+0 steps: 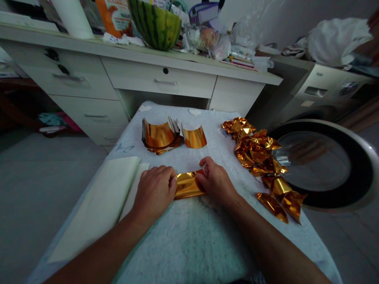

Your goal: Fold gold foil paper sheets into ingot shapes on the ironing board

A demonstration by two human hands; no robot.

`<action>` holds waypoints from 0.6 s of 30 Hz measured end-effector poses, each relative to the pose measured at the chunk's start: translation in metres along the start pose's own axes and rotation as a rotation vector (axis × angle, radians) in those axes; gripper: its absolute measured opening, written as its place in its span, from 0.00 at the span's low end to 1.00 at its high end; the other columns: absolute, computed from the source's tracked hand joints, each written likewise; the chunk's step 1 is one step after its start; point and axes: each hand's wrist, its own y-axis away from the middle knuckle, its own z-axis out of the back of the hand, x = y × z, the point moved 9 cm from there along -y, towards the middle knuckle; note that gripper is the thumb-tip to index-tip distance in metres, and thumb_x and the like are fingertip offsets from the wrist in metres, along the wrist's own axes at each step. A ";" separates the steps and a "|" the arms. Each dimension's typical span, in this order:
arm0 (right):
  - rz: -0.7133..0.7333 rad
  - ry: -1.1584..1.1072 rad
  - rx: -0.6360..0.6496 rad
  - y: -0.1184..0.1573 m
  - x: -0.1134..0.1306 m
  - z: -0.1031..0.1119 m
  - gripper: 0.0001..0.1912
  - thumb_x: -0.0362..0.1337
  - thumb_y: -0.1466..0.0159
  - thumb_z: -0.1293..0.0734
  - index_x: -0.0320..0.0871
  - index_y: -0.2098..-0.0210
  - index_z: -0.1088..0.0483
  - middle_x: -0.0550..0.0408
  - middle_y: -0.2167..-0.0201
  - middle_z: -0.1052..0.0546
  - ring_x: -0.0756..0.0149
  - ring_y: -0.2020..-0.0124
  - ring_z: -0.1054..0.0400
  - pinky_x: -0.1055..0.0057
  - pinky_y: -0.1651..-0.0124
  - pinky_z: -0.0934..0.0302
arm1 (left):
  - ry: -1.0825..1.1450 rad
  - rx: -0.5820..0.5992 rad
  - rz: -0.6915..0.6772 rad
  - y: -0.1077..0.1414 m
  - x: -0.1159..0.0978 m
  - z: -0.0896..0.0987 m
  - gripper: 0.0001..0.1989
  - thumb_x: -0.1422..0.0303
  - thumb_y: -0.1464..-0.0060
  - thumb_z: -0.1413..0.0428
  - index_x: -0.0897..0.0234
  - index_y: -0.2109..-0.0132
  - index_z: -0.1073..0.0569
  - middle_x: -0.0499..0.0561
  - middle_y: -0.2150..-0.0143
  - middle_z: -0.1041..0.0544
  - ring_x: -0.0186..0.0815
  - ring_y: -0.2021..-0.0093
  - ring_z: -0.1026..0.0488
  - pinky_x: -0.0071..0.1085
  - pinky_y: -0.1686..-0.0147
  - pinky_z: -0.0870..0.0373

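A strip of shiny gold foil paper [189, 185] lies across the cloth-covered board between my hands. My left hand [158, 183] is closed on its left end, fingers curled under the palm. At the right end my right hand [217, 179] pinches the foil, thumb on top and forefinger bent above it. Beyond the hands stands a stack of curled gold foil sheets [160, 136], with a single curled gold sheet [194, 137] to its right. Folded gold foil pieces [256, 152] lie in a row along the right side.
White paper sheets [97, 205] lie on the left of the cloth [189, 244]. Behind stands a white desk [189, 81] with half a watermelon [155, 23] and clutter on top. To the right, a washing machine's open round door [361, 169] sits close to the board's edge.
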 end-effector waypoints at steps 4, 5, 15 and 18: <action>-0.034 0.047 0.016 -0.001 0.000 0.000 0.11 0.32 0.40 0.36 0.42 0.56 0.36 0.61 0.77 0.33 0.67 0.74 0.39 0.73 0.70 0.52 | -0.051 0.019 0.011 0.000 0.000 -0.001 0.08 0.70 0.41 0.51 0.61 0.67 0.29 0.51 0.66 0.24 0.43 0.62 0.29 0.38 0.64 0.44; -0.041 0.067 0.019 -0.001 0.001 0.000 0.11 0.31 0.39 0.37 0.42 0.56 0.36 0.60 0.76 0.32 0.66 0.73 0.38 0.73 0.70 0.52 | -0.055 0.021 0.011 -0.001 0.000 -0.001 0.08 0.70 0.41 0.51 0.61 0.67 0.29 0.51 0.66 0.24 0.43 0.62 0.29 0.38 0.63 0.44; 0.002 0.303 -0.036 0.001 0.009 0.004 0.11 0.33 0.37 0.36 0.41 0.55 0.34 0.49 0.63 0.26 0.57 0.60 0.34 0.66 0.58 0.47 | -0.014 -0.058 0.017 -0.001 0.004 0.002 0.04 0.69 0.44 0.47 0.60 0.60 0.30 0.52 0.64 0.24 0.44 0.61 0.29 0.38 0.63 0.40; 0.130 0.350 -0.071 0.002 0.020 0.004 0.09 0.31 0.38 0.36 0.43 0.57 0.32 0.49 0.58 0.27 0.56 0.57 0.37 0.64 0.56 0.47 | 0.033 -0.104 -0.021 -0.001 0.002 0.004 0.08 0.72 0.45 0.46 0.60 0.57 0.29 0.52 0.61 0.25 0.44 0.59 0.31 0.38 0.60 0.37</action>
